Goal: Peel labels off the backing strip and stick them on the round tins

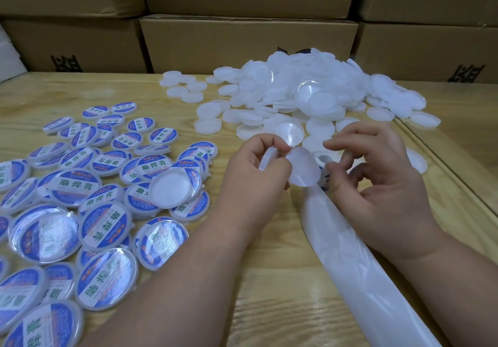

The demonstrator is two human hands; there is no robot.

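My left hand (256, 177) grips a white round tin (268, 157) held on edge, and its thumb pinches a round label (304, 168) whose pale back faces me. The label hangs between my two hands. My right hand (382, 185) has its fingers curled at the top end of the white backing strip (347, 241), thumb against it; a bit of blue print shows there. The strip runs from my hands down to the lower right. A heap of plain white tins (310, 90) lies just beyond my hands.
Several labelled tins (102, 185) with blue and white labels are spread over the left of the wooden table (269, 279). One plain tin (173, 189) lies on top of them. Stacked cardboard boxes (242, 42) wall off the back. A seam in the table (444, 168) runs at the right.
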